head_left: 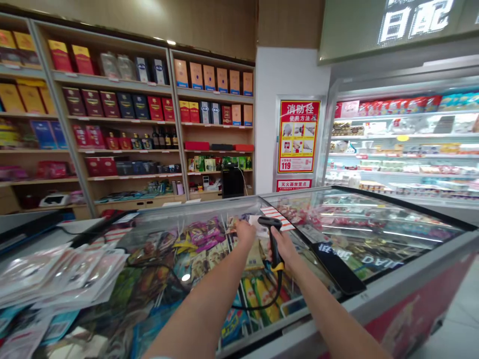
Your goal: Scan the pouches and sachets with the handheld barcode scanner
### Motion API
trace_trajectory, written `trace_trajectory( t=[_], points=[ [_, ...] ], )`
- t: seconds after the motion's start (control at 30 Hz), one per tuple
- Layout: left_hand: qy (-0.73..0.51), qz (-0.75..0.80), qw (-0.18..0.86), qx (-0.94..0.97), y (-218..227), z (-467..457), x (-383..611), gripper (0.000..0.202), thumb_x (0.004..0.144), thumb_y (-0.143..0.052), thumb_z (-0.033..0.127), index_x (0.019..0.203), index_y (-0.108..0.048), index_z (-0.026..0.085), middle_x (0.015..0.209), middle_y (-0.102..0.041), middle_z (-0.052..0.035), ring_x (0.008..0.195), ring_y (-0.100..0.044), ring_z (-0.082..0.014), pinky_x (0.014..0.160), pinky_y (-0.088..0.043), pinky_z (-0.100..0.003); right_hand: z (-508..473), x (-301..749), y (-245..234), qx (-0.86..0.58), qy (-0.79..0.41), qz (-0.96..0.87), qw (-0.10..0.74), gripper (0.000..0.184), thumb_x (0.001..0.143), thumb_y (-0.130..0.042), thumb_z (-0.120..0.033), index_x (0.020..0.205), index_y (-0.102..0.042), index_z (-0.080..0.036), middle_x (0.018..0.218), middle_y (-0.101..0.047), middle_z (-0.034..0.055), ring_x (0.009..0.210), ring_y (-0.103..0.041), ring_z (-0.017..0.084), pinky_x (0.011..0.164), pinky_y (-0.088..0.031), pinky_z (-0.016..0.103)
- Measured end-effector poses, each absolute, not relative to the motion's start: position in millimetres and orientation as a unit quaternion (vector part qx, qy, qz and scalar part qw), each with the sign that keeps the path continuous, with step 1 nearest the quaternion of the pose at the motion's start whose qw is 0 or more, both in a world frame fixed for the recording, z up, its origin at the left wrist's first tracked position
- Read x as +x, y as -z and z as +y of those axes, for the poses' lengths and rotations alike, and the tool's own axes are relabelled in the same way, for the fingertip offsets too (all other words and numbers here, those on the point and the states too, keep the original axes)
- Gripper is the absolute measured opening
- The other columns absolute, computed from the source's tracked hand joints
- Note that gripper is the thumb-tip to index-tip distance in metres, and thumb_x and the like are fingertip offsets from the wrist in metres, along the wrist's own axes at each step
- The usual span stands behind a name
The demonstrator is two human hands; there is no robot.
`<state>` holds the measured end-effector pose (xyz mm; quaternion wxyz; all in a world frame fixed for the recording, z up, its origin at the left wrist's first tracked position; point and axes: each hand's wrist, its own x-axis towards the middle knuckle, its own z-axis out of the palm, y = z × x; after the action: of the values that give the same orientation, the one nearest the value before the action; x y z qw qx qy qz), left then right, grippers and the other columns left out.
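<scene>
My right hand point(282, 248) is wrapped round the grip of a black and yellow barcode scanner point(276, 244), whose head points left. Its black cable point(279, 291) loops down and away to the left over the freezer. Close by, the closed fingers of my left hand point(245, 231) grip a flat white packet point(259, 226) in front of the scanner head; its print is too blurred to read. Both hands are above the glass top of a chest freezer, with bagged frozen goods point(207, 232) showing below. A red-and-white striped sheet point(279, 217) lies just beyond the scanner.
Several flat plastic pouches point(63, 271) are piled on the left, with more packets lower down. A black divider bar point(337, 269) crosses the freezer on the right. Behind stand shelves point(119, 121) of boxes and bottles, a dark monitor point(232, 181) and a lit refrigerated display point(404, 159).
</scene>
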<state>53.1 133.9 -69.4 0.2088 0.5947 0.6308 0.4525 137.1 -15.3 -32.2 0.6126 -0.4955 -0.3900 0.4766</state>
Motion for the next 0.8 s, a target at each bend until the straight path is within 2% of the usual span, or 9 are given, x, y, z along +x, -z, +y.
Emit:
trace_trajectory(
  t=[0.13, 0.27, 0.4, 0.5, 0.63, 0.8],
  points=[
    [-0.452, 0.634, 0.168, 0.605, 71.8, 125.7, 44.5, 0.013, 0.063, -0.057, 0.007, 0.074, -0.060, 0.014, 0.094, -0.060, -0.0123, 0.091, -0.060, -0.0217, 0.082, -0.045, -0.030, -17.5, 134.5, 33.2, -0.495, -0.477, -0.393, 0.610, 0.037, 0.081, -0.052, -0.053, 0.098, -0.053, -0.020, 0.049, -0.059, -0.0021, 0.039, -0.057, 0.017, 0.035, -0.041, 0.025],
    [-0.482, 0.623, 0.167, 0.593, 63.3, 115.6, 25.9, 0.011, 0.069, -0.052, 0.009, 0.068, -0.061, 0.015, 0.087, -0.060, -0.0101, 0.088, -0.058, -0.0202, 0.084, -0.044, -0.030, -17.2, 128.1, 36.2, -0.499, -0.478, -0.398, 0.603, 0.036, 0.078, -0.055, -0.054, 0.089, -0.052, -0.020, 0.048, -0.056, -0.0019, 0.037, -0.054, 0.015, 0.033, -0.040, 0.024],
    [-0.518, 0.609, 0.147, 0.582, 50.6, 105.5, -13.3, 0.009, 0.068, -0.055, 0.010, 0.066, -0.061, 0.016, 0.082, -0.059, -0.0074, 0.089, -0.057, -0.0196, 0.084, -0.044, -0.031, -13.7, 109.1, 37.5, -0.498, -0.487, -0.405, 0.592, 0.034, 0.078, -0.055, -0.054, 0.078, -0.049, -0.021, 0.047, -0.053, -0.0036, 0.032, -0.048, 0.013, 0.033, -0.041, 0.025],
    [-0.530, 0.615, 0.126, 0.569, 40.3, 97.4, -60.7, 0.006, 0.068, -0.059, 0.012, 0.073, -0.061, 0.015, 0.087, -0.058, -0.0067, 0.089, -0.057, -0.0178, 0.085, -0.044, -0.030, -10.6, 81.6, 35.2, -0.487, -0.507, -0.414, 0.578, 0.032, 0.080, -0.053, -0.052, 0.075, -0.047, -0.021, 0.047, -0.052, -0.0040, 0.032, -0.047, 0.012, 0.033, -0.041, 0.025],
    [-0.524, 0.631, 0.064, 0.569, 20.3, 78.7, -147.8, 0.016, 0.071, -0.059, 0.014, 0.086, -0.061, 0.014, 0.099, -0.055, -0.0075, 0.092, -0.057, -0.0157, 0.088, -0.043, -0.030, -7.8, 30.6, 28.7, -0.466, -0.537, -0.436, 0.552, 0.032, 0.082, -0.051, -0.051, 0.069, -0.046, -0.022, 0.047, -0.052, -0.0030, 0.033, -0.047, 0.013, 0.033, -0.041, 0.025],
    [-0.423, 0.706, -0.070, 0.563, -13.9, 39.5, -271.4, 0.030, 0.074, -0.058, 0.024, 0.102, -0.058, 0.014, 0.116, -0.051, -0.0121, 0.106, -0.054, -0.0199, 0.094, -0.040, -0.031, 1.1, -38.4, 23.2, -0.439, -0.570, -0.474, 0.507, 0.038, 0.082, -0.048, -0.053, 0.062, -0.044, -0.021, 0.041, -0.048, -0.0022, 0.031, -0.045, 0.013, 0.033, -0.040, 0.025]
  ],
)
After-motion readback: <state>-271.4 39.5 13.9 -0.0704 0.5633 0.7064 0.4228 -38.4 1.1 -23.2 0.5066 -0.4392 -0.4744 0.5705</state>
